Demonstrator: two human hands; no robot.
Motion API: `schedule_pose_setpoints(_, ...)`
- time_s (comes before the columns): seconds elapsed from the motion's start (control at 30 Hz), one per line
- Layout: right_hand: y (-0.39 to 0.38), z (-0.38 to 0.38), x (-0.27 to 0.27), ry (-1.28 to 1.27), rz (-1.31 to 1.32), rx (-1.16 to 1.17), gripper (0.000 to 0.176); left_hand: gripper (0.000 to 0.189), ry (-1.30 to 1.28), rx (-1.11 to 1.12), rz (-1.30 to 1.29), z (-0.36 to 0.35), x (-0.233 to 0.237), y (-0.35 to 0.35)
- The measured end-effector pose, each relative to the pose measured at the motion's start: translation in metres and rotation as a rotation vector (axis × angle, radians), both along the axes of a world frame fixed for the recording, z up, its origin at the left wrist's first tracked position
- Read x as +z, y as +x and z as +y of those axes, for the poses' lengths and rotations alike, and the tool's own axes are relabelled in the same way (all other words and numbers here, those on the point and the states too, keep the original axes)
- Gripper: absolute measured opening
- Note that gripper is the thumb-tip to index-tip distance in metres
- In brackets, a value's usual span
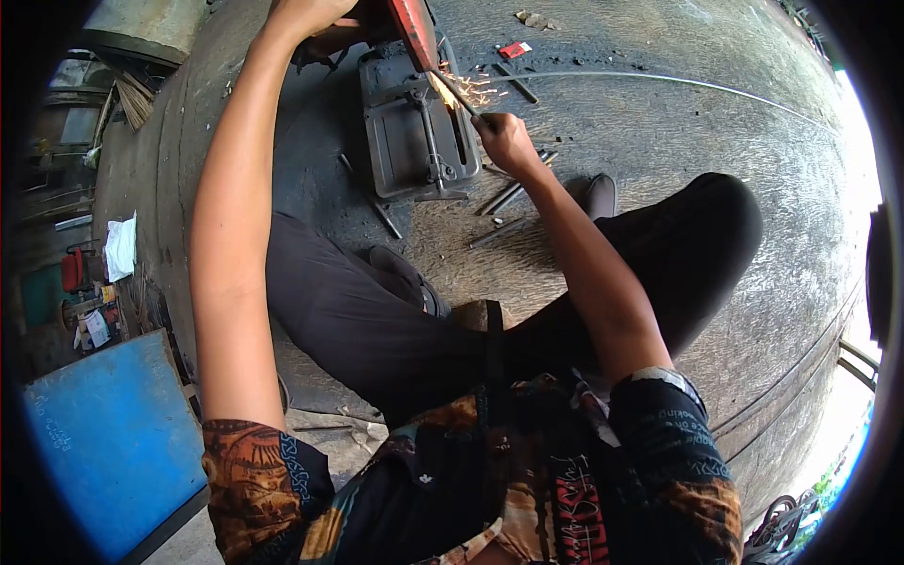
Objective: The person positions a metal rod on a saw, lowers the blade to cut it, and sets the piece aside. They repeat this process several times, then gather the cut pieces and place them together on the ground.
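Observation:
A cut-off machine with a red guard [410, 30] stands above a grey metal base [402, 155] at top centre. At the top edge, my left hand [309, 13] is closed on the machine's dark upper part, its fingertips partly cut off by the frame. Orange sparks [480, 92] fly where the guard's lower end meets a thin dark metal bar [457, 92]. My right hand [508, 141] grips the near end of that bar, just right of the base. A clamp screw [430, 137] runs along the base.
Short metal pieces [508, 198] lie right of the base, and a rod [386, 218] lies below left. A long thin rod [659, 75] stretches right. A red packet [514, 51] is near the top. My legs flank the work area; a blue panel [113, 443] stands lower left.

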State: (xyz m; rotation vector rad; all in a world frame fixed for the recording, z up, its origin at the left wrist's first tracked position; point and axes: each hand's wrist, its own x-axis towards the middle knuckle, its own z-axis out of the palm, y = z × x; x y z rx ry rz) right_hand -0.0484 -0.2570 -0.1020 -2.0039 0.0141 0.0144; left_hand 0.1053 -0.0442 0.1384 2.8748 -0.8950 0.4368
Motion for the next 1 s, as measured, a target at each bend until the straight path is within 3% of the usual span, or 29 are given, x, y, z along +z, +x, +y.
schedule_pose_setpoints(0.13, 0.005, 0.003, -0.011, 0.042, 0.082, 0.048, 0.025, 0.033, 0.054, -0.081, 0.053, 0.001, 0.003, 0.001)
schedule_pose_setpoints(0.2, 0.004, 0.013, -0.015, 0.071, 0.012, -0.084, 0.027, 0.033, 0.057, -0.059, 0.052, -0.002, 0.004, -0.005)
schedule_pose_setpoints(0.33, 0.006, 0.006, -0.017, 0.045, -0.012, -0.011, 0.035, 0.035, 0.042, -0.065, 0.0, -0.002, 0.003, -0.006)
schedule_pose_setpoints(0.57, 0.006, 0.002, -0.024, 0.087, -0.103, 0.002, 0.033, 0.036, -0.009, -0.064, 0.038, -0.006, 0.007, -0.007)
schedule_pose_setpoints(0.63, 0.004, -0.003, -0.006, 0.125, 0.039, 0.032, 0.031, 0.037, -0.015, -0.071, 0.016, -0.006, 0.006, -0.006)
schedule_pose_setpoints(0.67, 0.007, -0.006, 0.003, 0.146, 0.248, 0.059, 0.03, 0.038, -0.02, -0.05, 0.014, -0.006, 0.006, -0.007)
schedule_pose_setpoints(0.77, 0.01, -0.004, -0.006, 0.129, 0.294, 0.058, 0.03, 0.038, -0.022, -0.02, 0.044, -0.011, 0.011, -0.019)
schedule_pose_setpoints(1.0, 0.011, -0.001, -0.018, 0.072, 0.066, 0.072, 0.032, 0.038, -0.031, -0.025, 0.037, -0.007, 0.007, -0.013)
